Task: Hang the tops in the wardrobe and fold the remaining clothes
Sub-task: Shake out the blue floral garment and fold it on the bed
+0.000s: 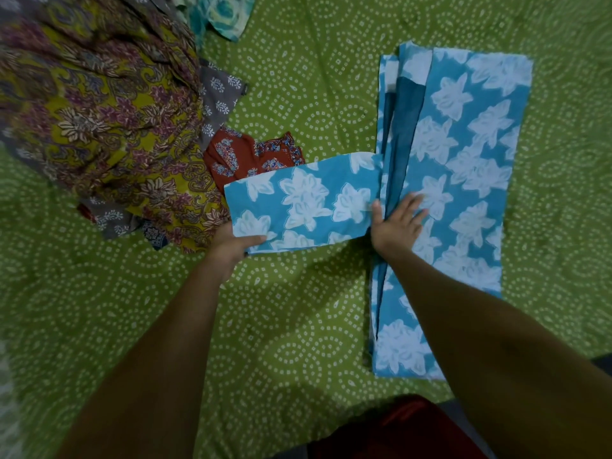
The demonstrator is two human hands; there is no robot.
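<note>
A blue garment with white flower print (463,167) lies lengthwise on the green bedsheet (291,309), folded into a long strip. Its sleeve (304,203) sticks out to the left. My left hand (231,243) grips the sleeve's outer end, thumb on top and fingers under the cloth. My right hand (397,223) presses flat with spread fingers on the garment's body, right where the sleeve joins it.
A heap of clothes lies at the upper left: a mustard and purple floral garment (99,111), a grey printed piece (218,97), a rust-red printed piece (245,154). A teal patterned cloth (222,14) lies at the top edge.
</note>
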